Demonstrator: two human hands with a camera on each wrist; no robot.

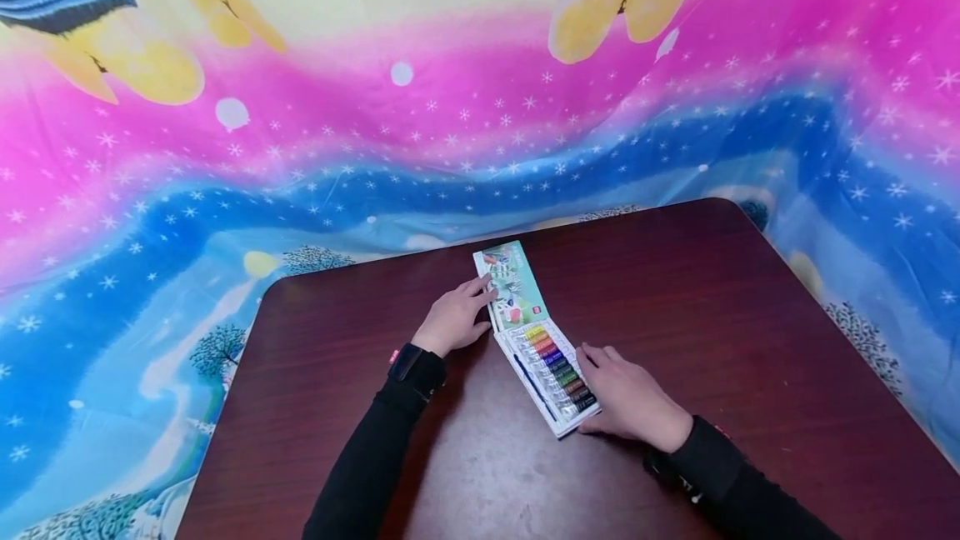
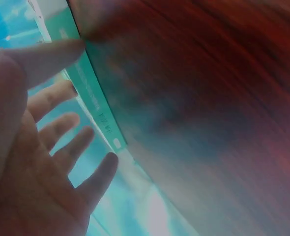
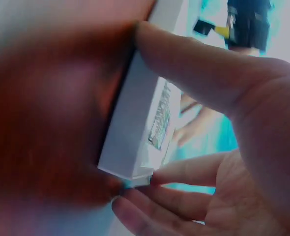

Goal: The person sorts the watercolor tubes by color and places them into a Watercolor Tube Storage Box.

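A green illustrated paint box cover (image 1: 513, 277) lies on the table, end to end with a white tray (image 1: 557, 425) angled toward the right. Coloured paint tubes (image 1: 555, 363) fill the tray in a row, with a dark, thin paintbrush (image 1: 532, 383) along its left side. My left hand (image 1: 456, 319) is at the cover's left edge; in the left wrist view its fingers are spread and the thumb is at the green side (image 2: 88, 91). My right hand (image 1: 633, 398) grips the tray's near right end, thumb along one side (image 3: 123, 125) and fingers at the far side.
The dark red-brown table (image 1: 360, 357) has rounded far corners. Behind it and down both sides hangs a printed cloth (image 1: 450, 115) in pink and blue, close to the table's far edge. Both wrists wear black bands.
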